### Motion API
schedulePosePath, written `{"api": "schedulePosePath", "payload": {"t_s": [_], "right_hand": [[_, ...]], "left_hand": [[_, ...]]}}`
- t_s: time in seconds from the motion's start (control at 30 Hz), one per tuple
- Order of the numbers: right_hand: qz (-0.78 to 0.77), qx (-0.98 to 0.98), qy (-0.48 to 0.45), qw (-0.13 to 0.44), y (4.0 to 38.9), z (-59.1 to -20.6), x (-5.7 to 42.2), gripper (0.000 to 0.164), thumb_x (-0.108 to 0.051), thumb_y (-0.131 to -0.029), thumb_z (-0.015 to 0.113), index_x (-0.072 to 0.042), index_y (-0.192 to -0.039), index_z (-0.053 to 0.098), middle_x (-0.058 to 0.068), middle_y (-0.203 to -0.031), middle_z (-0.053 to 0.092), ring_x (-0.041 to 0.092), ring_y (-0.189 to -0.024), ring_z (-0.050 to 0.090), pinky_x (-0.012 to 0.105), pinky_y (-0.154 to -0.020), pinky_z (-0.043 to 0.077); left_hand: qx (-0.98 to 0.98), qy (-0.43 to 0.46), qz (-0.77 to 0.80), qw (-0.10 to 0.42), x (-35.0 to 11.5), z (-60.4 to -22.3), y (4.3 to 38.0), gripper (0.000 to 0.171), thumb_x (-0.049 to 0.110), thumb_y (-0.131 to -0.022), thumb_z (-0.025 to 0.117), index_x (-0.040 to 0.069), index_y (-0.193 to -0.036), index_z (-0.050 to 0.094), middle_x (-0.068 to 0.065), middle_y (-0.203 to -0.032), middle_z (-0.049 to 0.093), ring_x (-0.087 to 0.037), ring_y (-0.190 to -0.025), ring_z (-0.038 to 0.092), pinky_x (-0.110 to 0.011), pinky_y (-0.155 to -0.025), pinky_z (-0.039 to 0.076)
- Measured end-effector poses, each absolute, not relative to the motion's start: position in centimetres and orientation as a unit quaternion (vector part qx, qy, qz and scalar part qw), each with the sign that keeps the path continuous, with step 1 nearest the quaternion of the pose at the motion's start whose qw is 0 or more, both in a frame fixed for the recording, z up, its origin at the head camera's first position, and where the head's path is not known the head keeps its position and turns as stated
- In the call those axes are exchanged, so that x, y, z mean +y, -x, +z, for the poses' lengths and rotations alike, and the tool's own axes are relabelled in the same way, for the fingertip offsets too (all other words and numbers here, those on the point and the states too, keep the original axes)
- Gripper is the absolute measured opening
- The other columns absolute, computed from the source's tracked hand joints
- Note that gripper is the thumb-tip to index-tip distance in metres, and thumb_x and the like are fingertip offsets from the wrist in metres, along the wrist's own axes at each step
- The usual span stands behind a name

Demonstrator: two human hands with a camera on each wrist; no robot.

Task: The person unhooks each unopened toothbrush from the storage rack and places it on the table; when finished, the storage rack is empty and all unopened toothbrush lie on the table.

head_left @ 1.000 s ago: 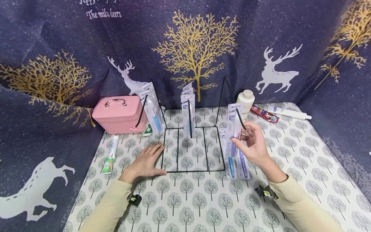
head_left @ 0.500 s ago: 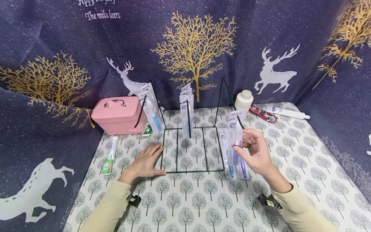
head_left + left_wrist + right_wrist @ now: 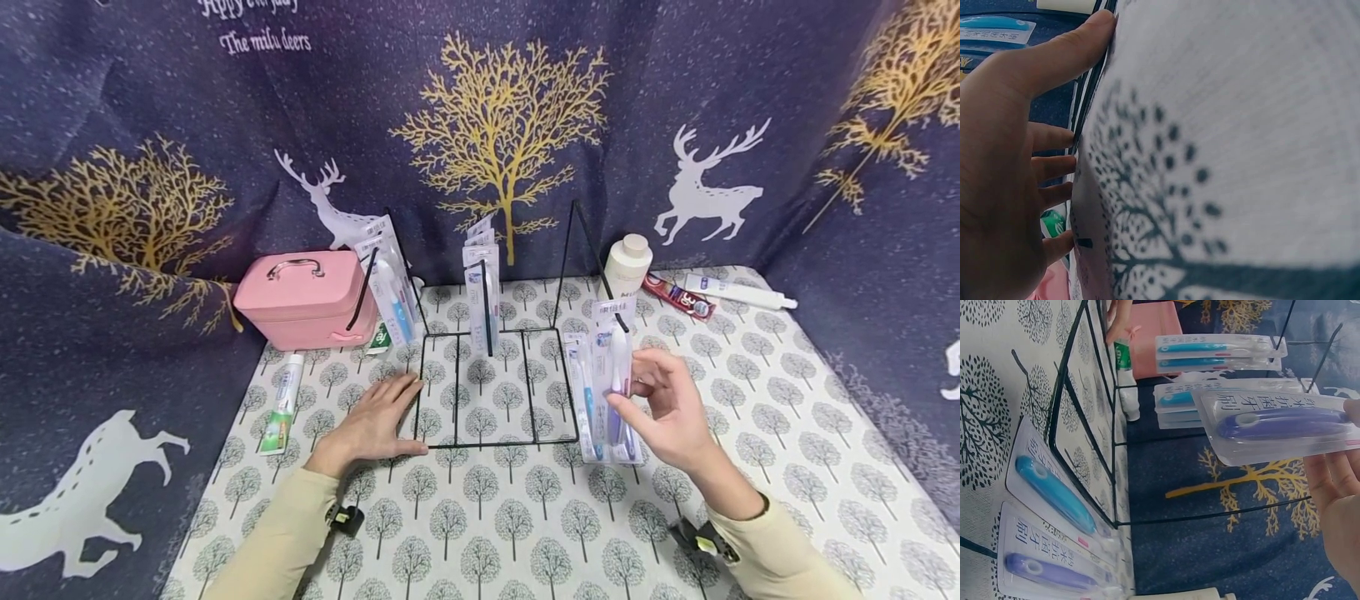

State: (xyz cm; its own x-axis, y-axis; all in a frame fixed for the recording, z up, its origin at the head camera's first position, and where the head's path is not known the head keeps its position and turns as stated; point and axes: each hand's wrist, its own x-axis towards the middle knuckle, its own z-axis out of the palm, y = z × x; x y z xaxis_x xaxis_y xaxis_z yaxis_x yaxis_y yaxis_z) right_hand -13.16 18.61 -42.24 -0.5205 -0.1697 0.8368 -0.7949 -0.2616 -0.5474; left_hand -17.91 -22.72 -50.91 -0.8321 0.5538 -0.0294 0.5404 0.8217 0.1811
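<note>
My right hand (image 3: pixel 671 412) pinches a blister-packed purple toothbrush (image 3: pixel 604 358) between thumb and fingers at its right edge. A short end of the right black hook (image 3: pixel 622 323) pokes out in front of the card's top. Just below lie a packed teal toothbrush (image 3: pixel 1054 490) and a packed purple toothbrush (image 3: pixel 1054 572), partly covered in the head view. My left hand (image 3: pixel 371 421) rests with spread fingers at the left side of the black wire rack (image 3: pixel 487 444), thumb at its front corner. Several packed toothbrushes hang on the middle hook (image 3: pixel 477 300) and left hook (image 3: pixel 390 292).
Behind the rack's left side stands a pink case (image 3: pixel 307 292), with a green-and-white toothpaste tube (image 3: pixel 282 408) in front. Back right are a white bottle (image 3: pixel 628 262), a red packet (image 3: pixel 678 297) and a white tube (image 3: pixel 738 292). A dark printed cloth (image 3: pixel 480 125) hangs behind.
My right hand has drawn the purple toothbrush pack down and toward me along the right hook, so less of the hook shows in front of it. The left hand stays in place.
</note>
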Motion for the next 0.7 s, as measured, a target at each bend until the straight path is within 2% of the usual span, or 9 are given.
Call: {"api": "schedulePosePath", "payload": {"t_s": [0.7], "right_hand": [[0.661, -0.534, -0.465, 0.247, 10.6, -39.9, 18.0, 0.056, 0.017, -0.069, 0.066, 0.027, -0.114, 0.034, 0.024, -0.099, 0.060, 0.023, -0.088, 0.061, 0.024, -0.074, 0.054]], "left_hand": [[0.954, -0.284, 0.079, 0.046, -22.8, -51.1, 17.9, 0.109, 0.078, -0.064, 0.055, 0.013, -0.146, 0.021, -0.010, -0.152, 0.017, -0.032, -0.138, 0.018, -0.055, -0.110, 0.018]]}}
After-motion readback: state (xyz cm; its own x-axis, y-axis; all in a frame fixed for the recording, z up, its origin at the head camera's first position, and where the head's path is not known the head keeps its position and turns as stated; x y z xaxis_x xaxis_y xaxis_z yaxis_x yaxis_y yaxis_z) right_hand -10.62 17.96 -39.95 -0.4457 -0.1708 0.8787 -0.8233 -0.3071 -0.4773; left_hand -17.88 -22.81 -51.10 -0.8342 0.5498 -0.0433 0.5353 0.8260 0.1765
